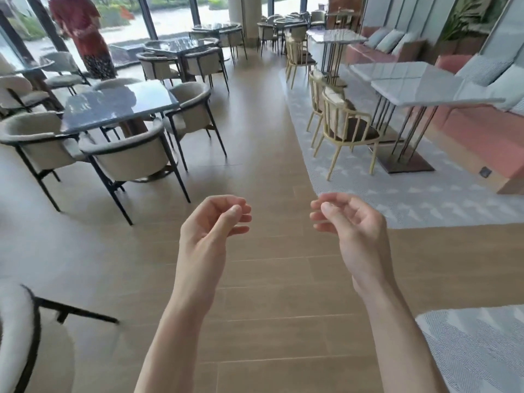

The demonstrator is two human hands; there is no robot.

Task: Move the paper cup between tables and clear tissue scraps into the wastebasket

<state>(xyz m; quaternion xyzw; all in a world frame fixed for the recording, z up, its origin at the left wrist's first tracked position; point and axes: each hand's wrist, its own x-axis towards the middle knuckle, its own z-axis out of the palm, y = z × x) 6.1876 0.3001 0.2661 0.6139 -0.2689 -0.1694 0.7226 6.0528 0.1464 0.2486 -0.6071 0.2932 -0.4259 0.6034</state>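
Note:
My left hand and my right hand are raised side by side over the wooden floor, palms turned inward. Their fingers are loosely curled and apart, and neither hand holds anything. No paper cup, tissue scrap or wastebasket shows anywhere in this view.
A dark glossy table ringed by beige armchairs stands at left. White marble tables with gold-framed chairs and a pink bench line the right, on a grey rug. Another chair's arm is near bottom left. A wooden aisle runs between.

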